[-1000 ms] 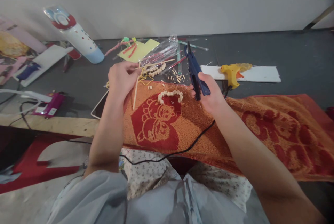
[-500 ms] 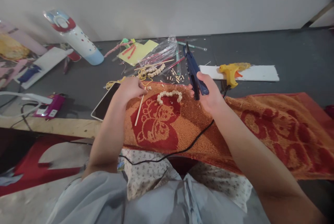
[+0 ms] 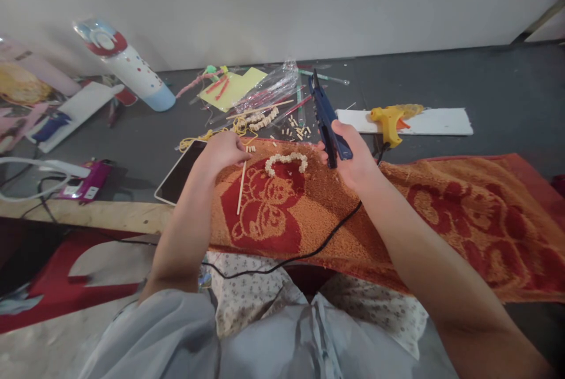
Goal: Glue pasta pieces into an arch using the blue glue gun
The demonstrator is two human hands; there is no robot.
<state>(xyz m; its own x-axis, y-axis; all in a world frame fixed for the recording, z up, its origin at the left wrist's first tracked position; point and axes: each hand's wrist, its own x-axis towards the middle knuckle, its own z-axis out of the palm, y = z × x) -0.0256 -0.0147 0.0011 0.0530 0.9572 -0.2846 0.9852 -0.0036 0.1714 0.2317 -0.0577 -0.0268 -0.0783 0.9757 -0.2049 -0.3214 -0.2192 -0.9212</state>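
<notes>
In the head view, the left hand (image 3: 224, 152) pinches the far end of a thin wooden stick (image 3: 241, 190) between its fingers, and the stick's free end points toward the near edge. The stick lies over the left part of an orange towel (image 3: 335, 205); whether it touches the cloth I cannot tell. The right hand (image 3: 359, 158) has its fingers wrapped around a dark blue tool (image 3: 325, 123), whose narrow end points far and slightly left.

For good handling, a light pinch near the stick's end should be enough (so slender a piece would likely snap or roll under a hard squeeze), and the tool is best gripped firmly, its tip clear of the left fingers.

A curved chain of pale pieces (image 3: 286, 161) lies on the towel between the hands and could be knocked. Beyond it, loose pale bits (image 3: 298, 130) are scattered on the table (image 3: 432, 82), near a clear plastic wrapper (image 3: 273, 87). To the right, a yellow glue gun (image 3: 391, 123) rests on a white strip (image 3: 444, 122). A black cord (image 3: 304, 256) crosses the towel's near side, where a sleeve might snag.
</notes>
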